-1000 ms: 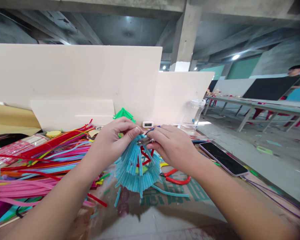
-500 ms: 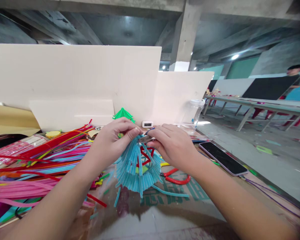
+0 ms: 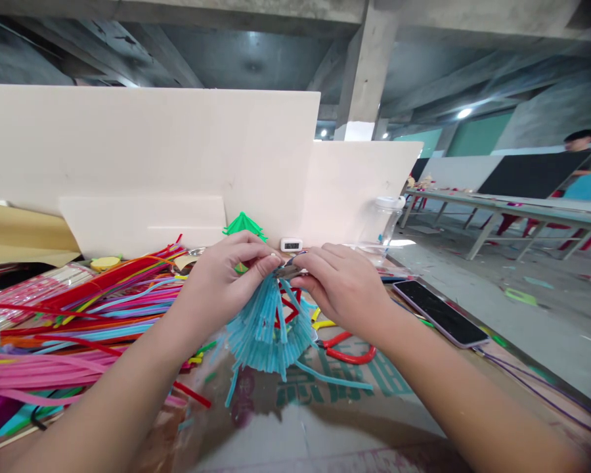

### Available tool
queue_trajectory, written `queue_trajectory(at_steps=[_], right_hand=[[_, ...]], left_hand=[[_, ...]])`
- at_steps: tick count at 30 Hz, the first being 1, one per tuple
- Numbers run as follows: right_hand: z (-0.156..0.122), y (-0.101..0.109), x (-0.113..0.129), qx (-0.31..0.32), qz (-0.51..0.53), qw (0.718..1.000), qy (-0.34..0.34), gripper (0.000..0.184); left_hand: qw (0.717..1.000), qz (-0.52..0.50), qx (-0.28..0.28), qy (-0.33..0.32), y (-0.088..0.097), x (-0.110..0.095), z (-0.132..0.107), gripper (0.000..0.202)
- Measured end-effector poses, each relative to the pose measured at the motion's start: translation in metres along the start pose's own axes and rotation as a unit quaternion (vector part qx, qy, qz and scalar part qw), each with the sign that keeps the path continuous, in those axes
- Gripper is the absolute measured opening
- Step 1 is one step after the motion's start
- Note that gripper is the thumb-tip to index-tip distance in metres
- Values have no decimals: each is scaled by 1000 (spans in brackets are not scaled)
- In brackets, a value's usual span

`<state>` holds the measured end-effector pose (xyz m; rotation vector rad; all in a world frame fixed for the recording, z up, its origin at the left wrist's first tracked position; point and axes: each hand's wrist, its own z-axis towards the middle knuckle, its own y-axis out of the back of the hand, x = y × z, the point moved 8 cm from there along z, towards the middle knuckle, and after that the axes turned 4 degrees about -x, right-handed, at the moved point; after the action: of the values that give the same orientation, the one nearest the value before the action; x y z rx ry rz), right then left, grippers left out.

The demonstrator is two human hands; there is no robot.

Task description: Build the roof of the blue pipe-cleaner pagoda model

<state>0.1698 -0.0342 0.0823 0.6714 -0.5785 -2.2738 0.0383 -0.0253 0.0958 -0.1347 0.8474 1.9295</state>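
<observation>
A cone-shaped, skirt-like piece of light-blue pipe cleaners [image 3: 261, 332] hangs in front of me, with red pipe cleaners showing in its open side. My left hand [image 3: 236, 266] is closed, thumb and fingers pinching the top of this piece. Closed too, my right hand [image 3: 332, 276] grips a small grey metal tool [image 3: 286, 270] against that same top; fingers hide most of the tool, so its exact kind is unclear. Under the right wrist lies a red-handled tool [image 3: 349, 348], and a loose blue pipe cleaner [image 3: 335, 378] lies near it.
Bundles of coloured pipe cleaners [image 3: 103, 328] cover the left side. Behind my hands stand a green tree-like piece [image 3: 243, 225], a small digital clock [image 3: 291, 245] and a clear bottle [image 3: 381, 223]. A phone [image 3: 440, 312] lies right. White boards [image 3: 152, 144] rise behind; a person [image 3: 581, 157] is far right.
The blue piece has tipped and turned slightly in my grip, its lower edge rising and its red part showing differently. Both hands keep their hold near the top.
</observation>
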Motion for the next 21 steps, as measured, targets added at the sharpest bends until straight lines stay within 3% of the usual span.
queue_trajectory(at_steps=[12,21], right_hand=[[1,4,2,-10,-47,999,22,33],[2,2,2,-7,3,1000,4,32]], left_hand=[[1000,15,5,-8,-1,-5,-1,20],[1000,4,-2,-3,1,1,0,21]])
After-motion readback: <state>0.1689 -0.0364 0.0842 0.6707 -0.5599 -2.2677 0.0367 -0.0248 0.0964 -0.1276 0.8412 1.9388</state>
